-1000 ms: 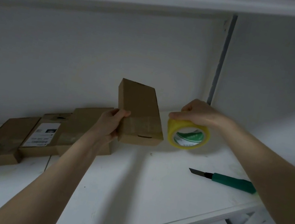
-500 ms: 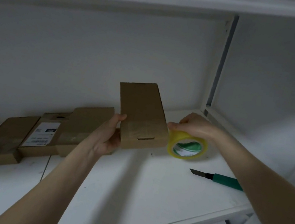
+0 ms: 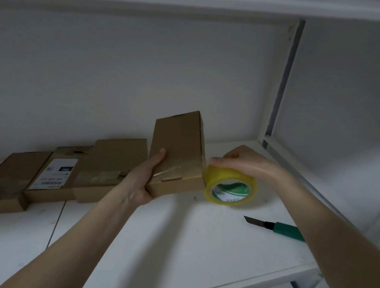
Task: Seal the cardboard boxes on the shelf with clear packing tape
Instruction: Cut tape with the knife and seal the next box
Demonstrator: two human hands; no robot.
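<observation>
your left hand (image 3: 144,181) grips the box (image 3: 177,151), tilted over the shelf (image 3: 191,245); your right hand (image 3: 244,161) grips the roll (image 3: 229,186) at its edge. pull crooked and the tape could wrinkle.

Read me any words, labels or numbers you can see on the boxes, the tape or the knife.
White label on the second box from the left: print and barcode too small and blurred to read.
Tape roll core: green print, blurred, unreadable.
Knife, held box and the rest: no text visible.

Tilted brown box (image 3: 177,151) touches yellowish tape roll (image 3: 231,186) above white shelf (image 3: 192,240)
</observation>
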